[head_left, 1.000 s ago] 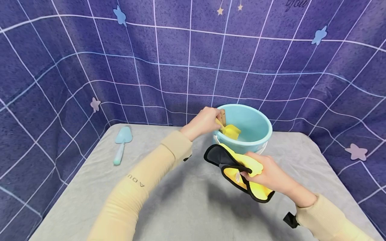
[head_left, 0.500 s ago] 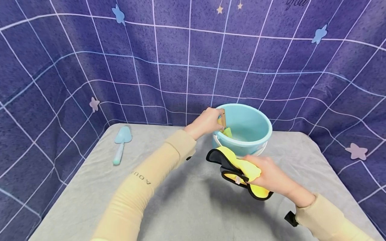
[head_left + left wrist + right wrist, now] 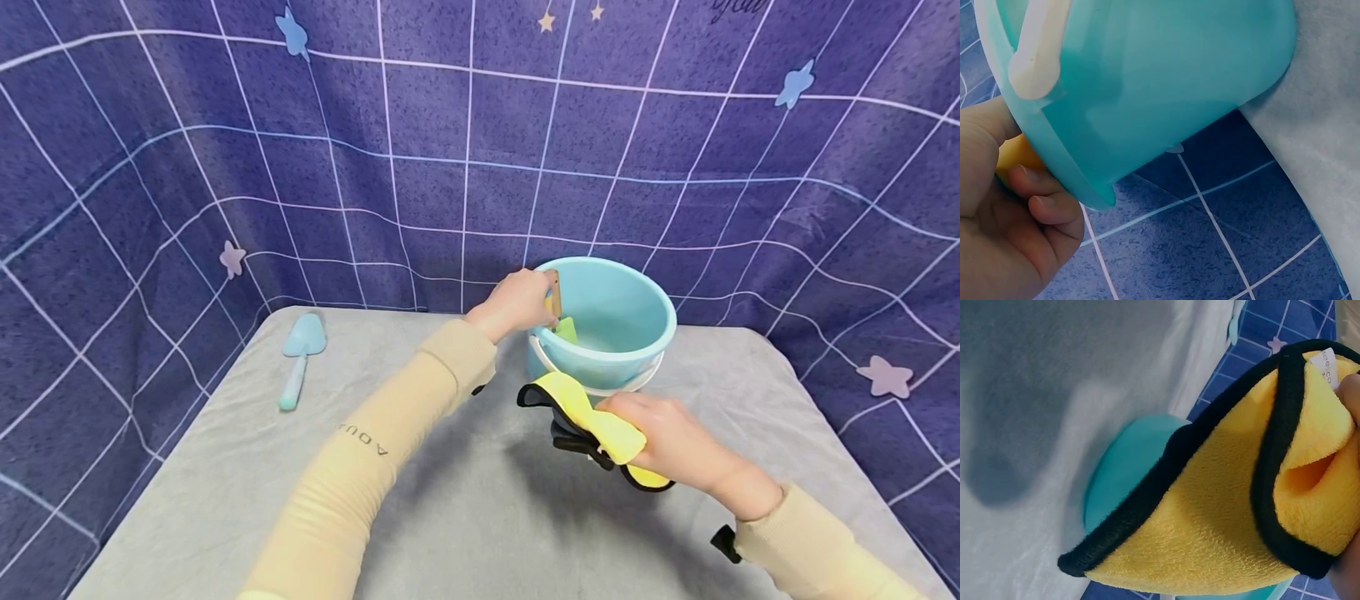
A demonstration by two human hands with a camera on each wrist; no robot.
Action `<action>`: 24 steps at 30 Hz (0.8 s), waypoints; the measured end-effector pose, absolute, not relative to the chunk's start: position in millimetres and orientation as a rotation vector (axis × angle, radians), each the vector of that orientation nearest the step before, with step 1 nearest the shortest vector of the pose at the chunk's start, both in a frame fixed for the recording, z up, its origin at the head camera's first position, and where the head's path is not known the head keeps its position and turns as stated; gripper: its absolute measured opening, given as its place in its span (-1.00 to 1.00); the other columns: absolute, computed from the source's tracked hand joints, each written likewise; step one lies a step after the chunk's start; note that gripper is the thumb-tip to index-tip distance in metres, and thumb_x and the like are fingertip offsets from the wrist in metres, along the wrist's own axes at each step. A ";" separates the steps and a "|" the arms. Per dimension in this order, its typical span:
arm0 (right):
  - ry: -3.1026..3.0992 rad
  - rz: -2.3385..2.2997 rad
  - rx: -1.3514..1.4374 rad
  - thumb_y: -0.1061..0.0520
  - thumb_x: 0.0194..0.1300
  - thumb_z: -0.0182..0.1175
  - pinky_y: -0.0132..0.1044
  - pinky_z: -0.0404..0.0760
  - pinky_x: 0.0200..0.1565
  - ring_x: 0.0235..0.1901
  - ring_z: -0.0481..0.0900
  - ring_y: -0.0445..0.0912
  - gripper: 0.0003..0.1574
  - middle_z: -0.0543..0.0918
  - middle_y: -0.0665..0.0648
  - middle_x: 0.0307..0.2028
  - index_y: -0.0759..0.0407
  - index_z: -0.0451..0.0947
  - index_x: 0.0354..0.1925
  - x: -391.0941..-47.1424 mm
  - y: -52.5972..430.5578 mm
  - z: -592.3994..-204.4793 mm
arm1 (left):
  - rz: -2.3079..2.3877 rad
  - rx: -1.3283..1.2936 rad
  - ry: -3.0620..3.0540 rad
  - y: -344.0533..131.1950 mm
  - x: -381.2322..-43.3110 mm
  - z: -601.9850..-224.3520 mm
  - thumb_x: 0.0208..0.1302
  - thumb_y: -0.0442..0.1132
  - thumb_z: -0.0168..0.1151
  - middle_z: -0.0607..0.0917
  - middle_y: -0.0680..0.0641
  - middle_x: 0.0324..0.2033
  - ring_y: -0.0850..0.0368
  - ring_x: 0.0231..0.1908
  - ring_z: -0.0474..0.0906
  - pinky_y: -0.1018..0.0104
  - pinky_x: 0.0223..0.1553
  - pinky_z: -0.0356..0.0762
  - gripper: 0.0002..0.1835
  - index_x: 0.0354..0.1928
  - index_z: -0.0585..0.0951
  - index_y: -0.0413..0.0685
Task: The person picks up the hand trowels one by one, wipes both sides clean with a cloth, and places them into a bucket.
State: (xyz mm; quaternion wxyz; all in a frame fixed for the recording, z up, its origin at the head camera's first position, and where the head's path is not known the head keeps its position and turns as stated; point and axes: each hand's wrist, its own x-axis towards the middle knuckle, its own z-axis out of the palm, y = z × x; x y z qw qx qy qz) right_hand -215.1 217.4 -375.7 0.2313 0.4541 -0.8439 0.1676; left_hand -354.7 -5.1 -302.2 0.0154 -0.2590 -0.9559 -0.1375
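My left hand (image 3: 517, 302) is at the left rim of a light blue bucket (image 3: 622, 304). In the left wrist view its fingers curl round a yellow handle (image 3: 1017, 155) beside the rim; the rest of that tool is hidden. A wooden piece with a hole (image 3: 556, 293) stands against the fingers, and a green piece (image 3: 566, 330) shows lower inside the bucket. My right hand (image 3: 663, 433) grips a folded yellow cloth with black edging (image 3: 581, 410) in front of the bucket. The right wrist view shows the cloth (image 3: 1210, 512) covering part of the bucket (image 3: 1129, 456).
A light blue trowel (image 3: 302, 358) lies at the left on the grey-covered table (image 3: 450, 517). The bucket's white handle (image 3: 645, 375) hangs down at its front. A purple curtain (image 3: 420, 150) with a line grid and stars rises behind and at both sides.
The yellow shovel blade seen in the bucket a second ago has gone from view, and the green piece shows there. My left hand shifted slightly right. The cloth tilted and its open fold narrowed.
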 end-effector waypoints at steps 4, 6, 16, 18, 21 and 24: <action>-2.324 0.428 1.237 0.18 -0.22 0.39 -0.33 0.51 -0.39 -0.36 0.54 -0.25 -0.49 0.58 -0.15 -0.28 -0.04 0.53 -0.18 -215.4 218.6 -375.9 | -0.428 -0.780 -2.977 -3.8 -355.2 -302.0 0.04 -0.05 0.41 0.65 0.01 -0.33 0.10 -0.37 0.56 0.26 -0.25 0.53 -0.62 -0.13 0.61 -0.04; -2.316 0.402 1.236 0.17 -0.22 0.40 -0.31 0.52 -0.40 -0.35 0.56 -0.23 -0.49 0.58 -0.15 -0.28 -0.03 0.54 -0.18 -215.8 219.1 -375.7 | -0.445 -0.784 -2.965 -4.1 -355.2 -302.6 0.03 -0.06 0.41 0.64 0.03 -0.36 0.11 -0.38 0.55 0.26 -0.26 0.52 -0.68 -0.19 0.61 -0.01; -2.271 0.309 1.252 0.12 -0.19 0.36 -0.30 0.53 -0.39 -0.33 0.57 -0.26 -0.55 0.58 -0.19 -0.29 -0.03 0.55 -0.20 -216.7 221.1 -376.2 | -0.572 -0.832 -2.969 -10.0 -351.9 -301.0 0.13 -0.16 0.34 0.62 0.05 -0.36 0.12 -0.34 0.49 0.30 -0.20 0.46 -0.86 -0.27 0.65 0.01; -2.255 0.315 1.257 0.15 -0.20 0.35 -0.28 0.53 -0.38 -0.32 0.58 -0.25 -0.54 0.58 -0.19 -0.29 -0.03 0.55 -0.20 -217.1 222.1 -376.2 | -0.605 -0.847 -2.969 -11.9 -350.9 -300.2 0.16 -0.19 0.31 0.63 0.04 -0.34 0.12 -0.33 0.47 0.31 -0.19 0.44 -0.88 -0.25 0.66 0.00; -2.239 0.316 1.258 0.14 -0.20 0.33 -0.27 0.55 -0.36 -0.29 0.60 -0.22 -0.55 0.59 -0.16 -0.28 -0.01 0.55 -0.20 -217.4 223.8 -375.4 | -0.611 -0.875 -2.958 -15.1 -348.2 -299.0 0.21 -0.22 0.26 0.64 0.03 -0.27 0.11 -0.30 0.45 0.30 -0.17 0.41 -0.83 -0.16 0.66 -0.03; -2.233 0.326 1.262 0.14 -0.16 0.29 -0.24 0.56 -0.33 -0.28 0.61 -0.19 -0.58 0.61 -0.13 -0.27 0.02 0.55 -0.20 -217.1 225.5 -373.8 | -0.572 -0.900 -2.933 -18.2 -345.0 -298.1 0.25 -0.23 0.21 0.64 0.02 -0.16 0.11 -0.23 0.48 0.28 -0.13 0.42 -0.75 -0.03 0.63 -0.04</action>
